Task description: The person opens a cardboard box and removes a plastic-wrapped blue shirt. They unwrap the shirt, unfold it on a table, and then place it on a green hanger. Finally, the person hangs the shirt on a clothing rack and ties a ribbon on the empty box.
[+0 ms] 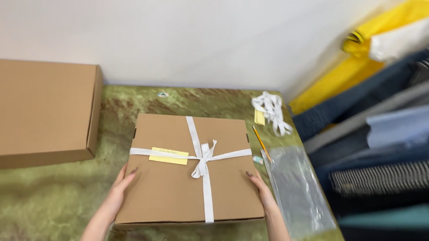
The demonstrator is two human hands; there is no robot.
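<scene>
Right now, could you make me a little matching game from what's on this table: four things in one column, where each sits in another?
Things:
1. ribboned box
2. plain box
3. pencil
4. loose ribbon

Places:
A. far right corner of the table
B. between both hands
C. left edge of the table
D. just right of the tied box

Pairs: 1-B, 2-C, 3-D, 4-A

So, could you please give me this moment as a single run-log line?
left hand: flat on left side of ribbon-tied box | right hand: flat on its right side | box: on green table | pencil, clear bag: right of box
</scene>
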